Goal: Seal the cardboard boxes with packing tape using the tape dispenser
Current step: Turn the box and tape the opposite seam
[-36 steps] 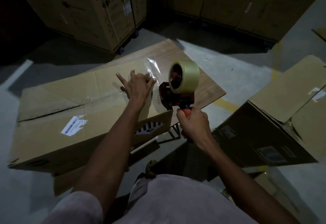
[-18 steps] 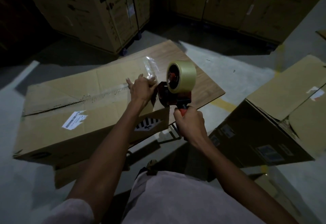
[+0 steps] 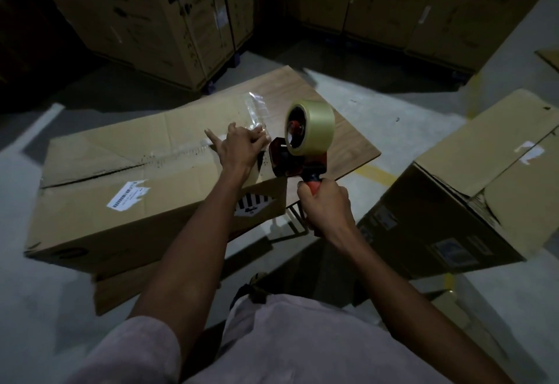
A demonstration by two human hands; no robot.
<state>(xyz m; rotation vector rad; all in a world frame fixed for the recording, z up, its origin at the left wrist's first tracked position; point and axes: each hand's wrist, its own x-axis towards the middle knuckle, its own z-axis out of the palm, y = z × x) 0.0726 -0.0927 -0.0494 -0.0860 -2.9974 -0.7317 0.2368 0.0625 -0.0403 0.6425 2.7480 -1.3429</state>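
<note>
A long cardboard box (image 3: 121,202) lies on the floor in front of me, its top seam partly covered by clear tape. My right hand (image 3: 325,206) grips the red handle of the tape dispenser (image 3: 284,159), which carries a pale tape roll (image 3: 313,129) and hovers at the box's right end. Just left of the dispenser's mouth, my left hand (image 3: 240,149) has its fingers curled on the loose clear tape strip (image 3: 254,111), with one finger sticking out to the left. The strip rises crumpled above the hand.
A second cardboard box (image 3: 484,190) lies tilted at the right. A wooden board (image 3: 348,147) lies under the first box's far end. Tall stacked cartons (image 3: 145,14) line the back. A flat cardboard piece (image 3: 121,293) lies on the grey floor by my knees.
My left hand lay with spread fingers on the box top; it has curled and closed on the tape at the dispenser's mouth. The dispenser has shifted left, closer to that hand.
</note>
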